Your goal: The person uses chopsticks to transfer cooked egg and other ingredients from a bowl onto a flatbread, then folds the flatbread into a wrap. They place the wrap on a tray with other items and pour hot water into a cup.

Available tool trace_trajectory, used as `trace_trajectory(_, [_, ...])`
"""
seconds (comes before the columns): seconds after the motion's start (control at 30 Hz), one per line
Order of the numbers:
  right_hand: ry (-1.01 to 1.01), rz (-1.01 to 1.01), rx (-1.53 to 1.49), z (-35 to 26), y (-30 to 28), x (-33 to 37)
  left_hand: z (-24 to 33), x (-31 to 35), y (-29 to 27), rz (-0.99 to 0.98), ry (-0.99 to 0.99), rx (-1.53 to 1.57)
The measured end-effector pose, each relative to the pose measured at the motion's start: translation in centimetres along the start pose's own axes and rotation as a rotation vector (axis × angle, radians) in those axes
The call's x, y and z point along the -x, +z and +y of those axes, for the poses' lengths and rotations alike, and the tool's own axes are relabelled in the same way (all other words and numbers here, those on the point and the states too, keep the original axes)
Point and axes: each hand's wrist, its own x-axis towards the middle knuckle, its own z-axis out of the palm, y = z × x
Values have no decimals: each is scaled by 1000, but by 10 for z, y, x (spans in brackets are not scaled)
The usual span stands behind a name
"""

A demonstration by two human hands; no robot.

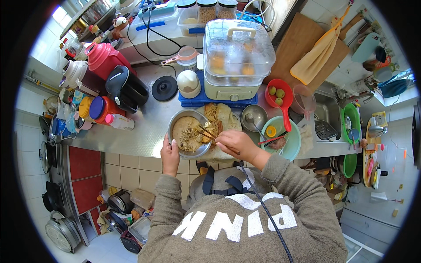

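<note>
While the right hand [239, 147] is closed around a pair of brown chopsticks [207, 134], the left hand [170, 158] grips the left side of a metal bowl [184, 114] at the centre of the frame, its thumb by the rim and its other fingers mostly hidden. The chopsticks reach over a creamy brown mixture [181, 128] with darker lumps in the bowl; whether their tips dip under is hard to tell. Just right of the bowl lie pale brown strips [212, 113], partly covered by it and (to my eye) too jumbled to identify. Farther right stand a small metal bowl [249, 109] and a pale green bowl [294, 147]. Above centre, a steamer [226, 93] has a clear, fogged lid [219, 37] that blurs the orange-yellow pieces inside. On the left, any print on a white bottle [122, 122] with a pink cap is too small to read. Large white block lettering [254, 223] crosses the brown sweatshirt [302, 236] at the bottom, upside down, the garment cut off by the lower edge.
</note>
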Motion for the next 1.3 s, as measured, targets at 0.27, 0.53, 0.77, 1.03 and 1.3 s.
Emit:
trace_trajectory(0.27, [-197, -216, 176, 14, 2, -8, -1, 0, 6, 71, 30, 60])
trace_trajectory(0.53, [-226, -213, 276, 27, -6, -2, -6, -2, 10, 89, 16, 7])
trace_trajectory(0.77, [69, -41, 77, 23, -19, 11, -11, -3, 6, 111, 29, 66])
trace_trajectory(1.03, [331, 158, -457, -18, -1, 3, -8, -3, 7, 79, -12, 143])
trace_trajectory(1.3, [1032, 353, -1186, 0, 42, 20, 9, -1, 6, 31, -141, 122])
